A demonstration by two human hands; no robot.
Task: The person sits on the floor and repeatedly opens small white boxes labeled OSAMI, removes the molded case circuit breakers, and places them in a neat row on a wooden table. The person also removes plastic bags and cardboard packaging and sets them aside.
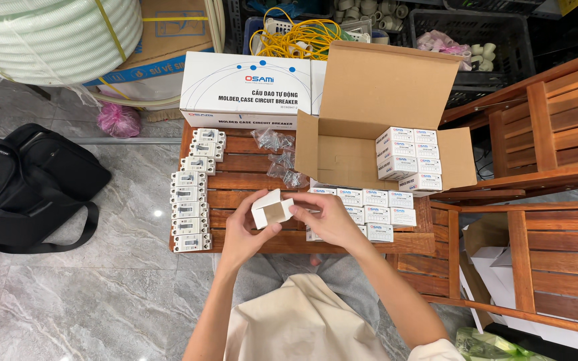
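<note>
— What are the hands doing?
— Both pinch one small white carton [272, 208], flap open, above the slatted wooden table [249, 180]: left hand [245, 230] under it, right hand [326, 217] at its side.
— What's around?
— A column of grey circuit breakers [190, 197] on the left, small white boxes [376, 207] on the right, clear bags of screws [282, 157] behind, and an open cardboard box [369, 127] half filled.

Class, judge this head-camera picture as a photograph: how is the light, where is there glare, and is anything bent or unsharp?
Head view: even, soft light with faint shadows; slight glare on the grey marble floor; the small open box and both hands are sharp; wide-angle bending shows at the wooden chairs.
</note>
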